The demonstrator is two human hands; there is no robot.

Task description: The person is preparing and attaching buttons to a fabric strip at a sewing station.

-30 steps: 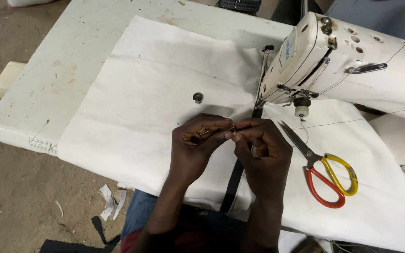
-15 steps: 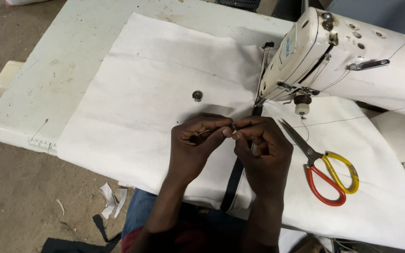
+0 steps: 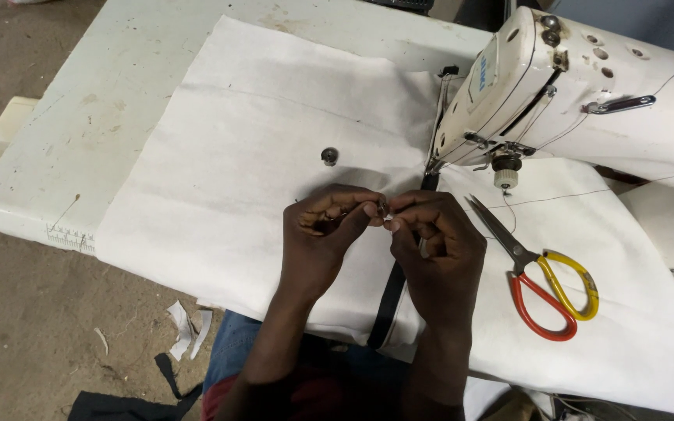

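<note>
My left hand (image 3: 328, 234) and my right hand (image 3: 434, 243) meet fingertip to fingertip over a white cloth (image 3: 267, 148) spread on the sewing table. Between the fingertips they pinch a small metal piece (image 3: 384, 210), too small to identify. A black strap (image 3: 390, 300) runs from under my right hand down to the cloth's near edge and up toward the sewing machine (image 3: 579, 93). The machine stands at the upper right, just beyond my hands.
Scissors (image 3: 544, 277) with one red and one yellow handle lie on the cloth right of my right hand. A small round metal knob (image 3: 329, 156) pokes through the cloth. The white table (image 3: 79, 132) ends at left; scraps (image 3: 185, 331) lie on the floor.
Both hands have stayed together over the cloth, with only slight finger movement at the pinched piece. The view has shifted a little.
</note>
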